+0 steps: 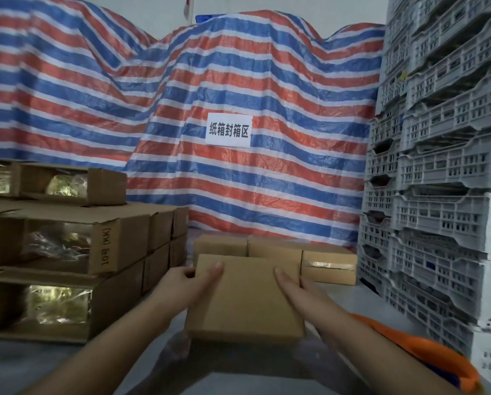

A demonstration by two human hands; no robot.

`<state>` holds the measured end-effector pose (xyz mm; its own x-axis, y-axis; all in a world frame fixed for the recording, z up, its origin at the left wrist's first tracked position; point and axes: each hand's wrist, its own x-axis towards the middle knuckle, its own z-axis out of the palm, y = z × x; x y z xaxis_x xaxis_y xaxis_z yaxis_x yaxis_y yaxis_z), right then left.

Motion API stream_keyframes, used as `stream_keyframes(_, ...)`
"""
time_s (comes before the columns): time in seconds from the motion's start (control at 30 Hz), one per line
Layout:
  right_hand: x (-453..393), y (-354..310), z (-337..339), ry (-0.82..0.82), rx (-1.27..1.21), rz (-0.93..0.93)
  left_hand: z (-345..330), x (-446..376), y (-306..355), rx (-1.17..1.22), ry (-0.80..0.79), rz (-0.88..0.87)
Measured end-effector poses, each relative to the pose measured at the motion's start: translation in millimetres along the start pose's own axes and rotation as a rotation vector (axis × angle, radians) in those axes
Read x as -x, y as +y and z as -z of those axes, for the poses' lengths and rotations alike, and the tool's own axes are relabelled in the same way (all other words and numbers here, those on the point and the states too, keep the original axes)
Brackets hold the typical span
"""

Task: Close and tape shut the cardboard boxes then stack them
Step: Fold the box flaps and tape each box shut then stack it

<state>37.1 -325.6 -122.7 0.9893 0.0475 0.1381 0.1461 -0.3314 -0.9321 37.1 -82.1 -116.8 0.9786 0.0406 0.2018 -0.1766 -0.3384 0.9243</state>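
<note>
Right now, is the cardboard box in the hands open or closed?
Closed: the cardboard box shows a flat top, no flap standing up. Left hand and right hand hold its sides. Tape: cannot tell.

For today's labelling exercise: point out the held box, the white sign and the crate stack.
held box (245,297), head view, bare top face.
white sign (228,130), head view, centre.
crate stack (443,166), head view, front wall.

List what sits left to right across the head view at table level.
Stack of open cardboard boxes → left hand → held cardboard box → right hand → taped box → stacked grey plastic crates.
</note>
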Motion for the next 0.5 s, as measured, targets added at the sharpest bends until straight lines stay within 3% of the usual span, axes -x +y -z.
stream_keyframes(0.13,-52,2,-6,0.008,-0.162,-0.323,2,-32,-3,0.022,-0.108,0.317)
stream_keyframes(0.23,-65,7,-9,0.013,-0.212,-0.431,1,-36,-14,0.092,-0.129,0.391)
stream_keyframes(0.37,-64,7,-11,0.041,-0.288,-0.434,-1,-37,-14,0.092,-0.123,0.398)
stream_keyframes(0.5,-44,6,-11,0.172,-0.408,-0.264,-1,-32,-15,0.224,-0.071,0.312)
